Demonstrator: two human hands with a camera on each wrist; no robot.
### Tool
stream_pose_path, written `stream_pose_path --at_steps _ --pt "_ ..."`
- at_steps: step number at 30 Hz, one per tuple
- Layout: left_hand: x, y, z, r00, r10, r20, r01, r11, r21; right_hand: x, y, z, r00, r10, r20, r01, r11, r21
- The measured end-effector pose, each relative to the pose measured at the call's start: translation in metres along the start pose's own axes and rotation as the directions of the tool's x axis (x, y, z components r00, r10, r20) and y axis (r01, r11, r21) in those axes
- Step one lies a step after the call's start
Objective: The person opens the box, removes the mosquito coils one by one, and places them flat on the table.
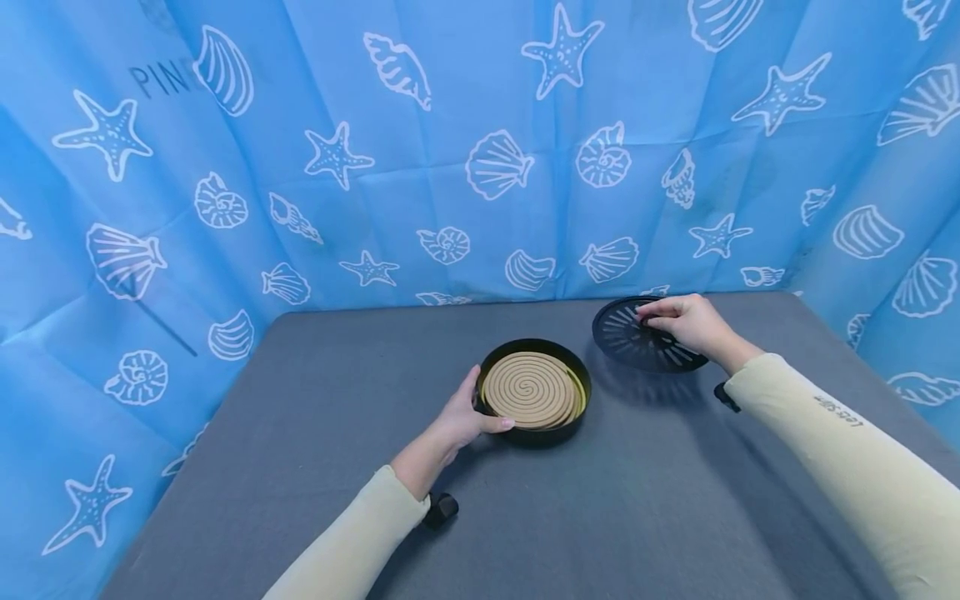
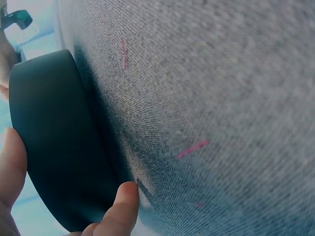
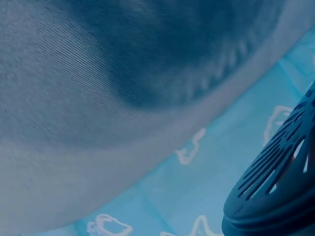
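Note:
A round black tin (image 1: 551,436) stands on the table, with tan mosquito coils (image 1: 527,388) stacked in it. Something yellow shows along the inner wall beside the coils. My left hand (image 1: 459,417) grips the tin's left side, its thumb over the near rim. In the left wrist view, fingertips lie against the dark wall of the tin (image 2: 54,132). To the right and farther back, my right hand (image 1: 697,323) pinches the middle of a black slotted lid (image 1: 626,352). The lid hangs tilted above the table, casting a shadow; its edge shows in the right wrist view (image 3: 275,196).
Grey cloth covers the table (image 1: 360,392). A blue curtain (image 1: 450,108) printed with white shells and starfish hangs behind it and along both sides. Dark wrist devices (image 1: 441,510) sit under both forearms.

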State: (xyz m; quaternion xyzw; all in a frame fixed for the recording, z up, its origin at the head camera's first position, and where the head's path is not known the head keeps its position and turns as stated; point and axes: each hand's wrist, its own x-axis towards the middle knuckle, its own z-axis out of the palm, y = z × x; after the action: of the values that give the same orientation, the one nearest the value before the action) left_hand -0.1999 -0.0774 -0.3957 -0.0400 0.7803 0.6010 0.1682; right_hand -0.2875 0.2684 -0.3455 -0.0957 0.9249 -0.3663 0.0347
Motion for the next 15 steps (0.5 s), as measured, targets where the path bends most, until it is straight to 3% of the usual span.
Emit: stream_pose_path --at_steps 9,15 --pt "0.0 0.001 0.0 1.0 -0.013 -0.001 0.013 1.0 -0.003 0.004 0.02 0.011 0.999 0.034 -0.03 -0.035 0.999 -0.009" --pt "0.001 0.0 0.0 1.0 -0.016 -0.002 0.016 1.0 -0.003 0.006 0.027 0.016 1.0 0.02 0.003 -0.02 1.0 -0.008"
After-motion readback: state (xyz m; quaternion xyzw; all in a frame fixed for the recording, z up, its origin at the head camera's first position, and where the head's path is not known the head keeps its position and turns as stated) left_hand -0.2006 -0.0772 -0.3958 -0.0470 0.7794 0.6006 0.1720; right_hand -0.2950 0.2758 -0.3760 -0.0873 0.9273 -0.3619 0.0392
